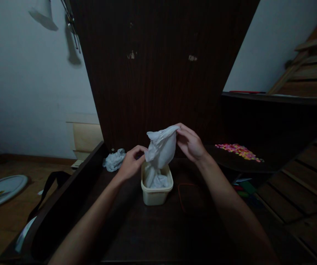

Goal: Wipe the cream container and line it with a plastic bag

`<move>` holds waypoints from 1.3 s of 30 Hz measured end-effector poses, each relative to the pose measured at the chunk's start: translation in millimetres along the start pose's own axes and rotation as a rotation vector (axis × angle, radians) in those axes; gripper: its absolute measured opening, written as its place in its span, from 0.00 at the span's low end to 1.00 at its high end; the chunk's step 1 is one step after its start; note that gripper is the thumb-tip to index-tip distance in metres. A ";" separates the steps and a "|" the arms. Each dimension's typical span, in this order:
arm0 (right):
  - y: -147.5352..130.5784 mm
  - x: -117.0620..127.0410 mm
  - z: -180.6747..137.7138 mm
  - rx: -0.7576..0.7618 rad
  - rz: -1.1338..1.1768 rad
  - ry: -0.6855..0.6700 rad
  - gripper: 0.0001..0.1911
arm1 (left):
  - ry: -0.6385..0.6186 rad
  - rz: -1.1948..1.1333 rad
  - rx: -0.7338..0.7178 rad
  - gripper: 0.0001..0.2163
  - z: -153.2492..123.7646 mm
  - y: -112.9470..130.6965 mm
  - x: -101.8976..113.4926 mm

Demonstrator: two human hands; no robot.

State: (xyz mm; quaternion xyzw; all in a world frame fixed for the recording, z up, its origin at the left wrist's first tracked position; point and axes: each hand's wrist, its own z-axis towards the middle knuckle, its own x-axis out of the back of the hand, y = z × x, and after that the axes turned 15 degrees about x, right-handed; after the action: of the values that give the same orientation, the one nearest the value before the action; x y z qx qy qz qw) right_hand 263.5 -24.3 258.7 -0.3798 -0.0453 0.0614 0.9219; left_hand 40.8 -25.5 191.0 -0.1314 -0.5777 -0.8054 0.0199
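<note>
A thin white plastic bag (162,147) is held up above a cream plastic tub (155,197) on the dark table. Its lower part lies crumpled inside the tub. My left hand (132,162) pinches the bag's left edge between thumb and fingers. Higher up on the other side, my right hand (190,142) grips the bag's top right corner. Whether the bag contains anything cannot be made out. To the right of the tub, a dark flat piece with an orange-brown rim (193,198) lies on the table.
Another crumpled whitish bag (114,160) rests at the table's back left. Small colourful pieces (239,151) are spread on a shelf at right. A dark wooden panel (158,81) rises behind the tub, and a raised side board (67,198) borders the table at left.
</note>
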 end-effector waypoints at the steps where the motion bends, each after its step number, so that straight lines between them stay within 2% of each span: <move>1: 5.7 1.5 -0.2 -0.025 -0.036 0.028 0.12 | -0.008 -0.024 0.000 0.08 -0.1 6.3 2.5; 3: 15.8 3.5 -1.8 -0.053 -0.133 0.130 0.16 | -0.043 -0.101 0.018 0.09 -1.5 20.0 6.8; 6: 19.7 1.0 -9.9 0.033 -0.266 0.262 0.18 | -0.040 -0.211 0.058 0.08 -4.4 40.4 8.6; 7: 17.2 -1.3 -14.3 0.075 -0.270 0.240 0.15 | -0.012 -0.233 0.059 0.08 -4.9 46.6 7.8; 9: 8.4 -7.4 -24.2 0.115 -0.215 0.077 0.11 | 0.037 -0.253 0.051 0.08 -4.7 57.8 4.4; 12: -5.3 -17.0 -35.8 0.095 -0.209 -0.209 0.14 | 0.080 -0.257 0.007 0.07 -2.9 72.2 -2.6; 14: -9.7 -21.6 -38.0 0.109 -0.312 -0.279 0.17 | 0.077 -0.281 -0.020 0.06 -2.4 79.9 -6.9; 15: -10.2 -22.9 -37.4 0.124 -0.364 -0.278 0.16 | 0.056 -0.304 -0.021 0.08 -2.6 82.9 -8.5; 17: -8.4 -23.2 -33.7 0.146 -0.408 -0.227 0.10 | -0.030 -0.360 -0.005 0.13 -4.1 86.7 -10.2; 20: -0.9 -17.9 -25.5 0.087 -0.311 -0.113 0.09 | -0.126 -0.388 -0.038 0.16 -5.7 85.1 -8.4; 21: 2.5 -15.0 -22.8 0.050 -0.259 -0.070 0.10 | -0.103 -0.368 -0.079 0.15 -5.2 82.2 -6.6; 23: 10.1 -8.6 -18.2 -0.015 -0.154 0.027 0.13 | 0.021 -0.261 -0.175 0.14 -2.1 73.4 -1.6; 25: 18.2 -2.2 -15.1 -0.052 -0.057 0.113 0.16 | 0.131 -0.068 -0.228 0.14 2.8 62.1 4.8; 26: 22.4 0.7 -14.2 -0.067 -0.013 0.140 0.17 | 0.132 0.038 -0.224 0.15 5.2 56.3 8.3; 28: 31.0 6.1 -13.7 -0.097 0.051 0.156 0.18 | 0.019 0.214 -0.192 0.17 8.5 45.7 14.6; 32: 48.3 15.0 -14.4 -0.167 0.073 0.164 0.19 | -0.318 0.403 -0.110 0.24 8.9 29.9 21.1; 35: 56.9 20.2 -12.7 -0.231 0.080 0.185 0.19 | -0.434 0.487 -0.096 0.30 9.2 21.3 20.6; 37: 58.4 22.6 -10.0 -0.247 0.085 0.204 0.17 | -0.428 0.537 -0.121 0.24 11.1 18.1 19.6; 39: 56.2 23.9 -6.8 -0.257 0.095 0.219 0.16 | -0.398 0.554 -0.174 0.11 13.8 18.8 19.6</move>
State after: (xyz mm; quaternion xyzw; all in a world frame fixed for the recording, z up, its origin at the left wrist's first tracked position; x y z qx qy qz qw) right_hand 283.6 14.1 215.1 -0.5005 0.0661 0.0567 0.8614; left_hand 28.0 -16.5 217.1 -0.4389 -0.4417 -0.7742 0.1133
